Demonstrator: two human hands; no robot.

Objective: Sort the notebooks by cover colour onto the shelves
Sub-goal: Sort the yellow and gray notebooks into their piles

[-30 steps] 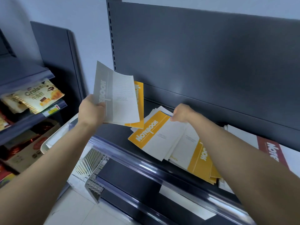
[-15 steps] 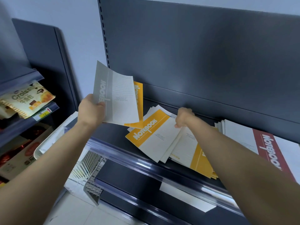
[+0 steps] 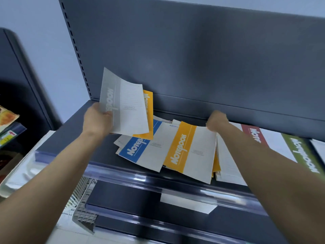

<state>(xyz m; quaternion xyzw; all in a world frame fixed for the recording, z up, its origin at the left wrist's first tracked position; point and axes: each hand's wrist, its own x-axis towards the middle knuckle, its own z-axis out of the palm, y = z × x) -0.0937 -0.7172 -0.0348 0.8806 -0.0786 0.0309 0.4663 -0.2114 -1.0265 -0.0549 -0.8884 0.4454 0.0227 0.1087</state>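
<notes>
My left hand (image 3: 97, 120) grips a grey-banded notebook (image 3: 123, 106) held upright above the dark shelf (image 3: 73, 138), with a yellow notebook (image 3: 148, 113) behind it in the same grip. My right hand (image 3: 217, 122) pinches the far corner of a yellow-banded notebook (image 3: 190, 152) and lifts it off the loose pile. A blue-banded notebook (image 3: 140, 147) lies uncovered to its left. Further right on the shelf lie a red-banded notebook (image 3: 253, 134) and a green-banded notebook (image 3: 302, 154).
The shelf's clear front rail (image 3: 140, 178) runs across below the pile, with a lower shelf (image 3: 158, 217) beneath it. A white tray (image 3: 21, 173) sits at the lower left. Snack packets (image 3: 7, 118) fill a neighbouring rack at the left edge.
My right hand has pulled the top yellow notebook to the right, uncovering a blue one beneath. The view has swung right, bringing the green notebook in. My left hand keeps its grip.
</notes>
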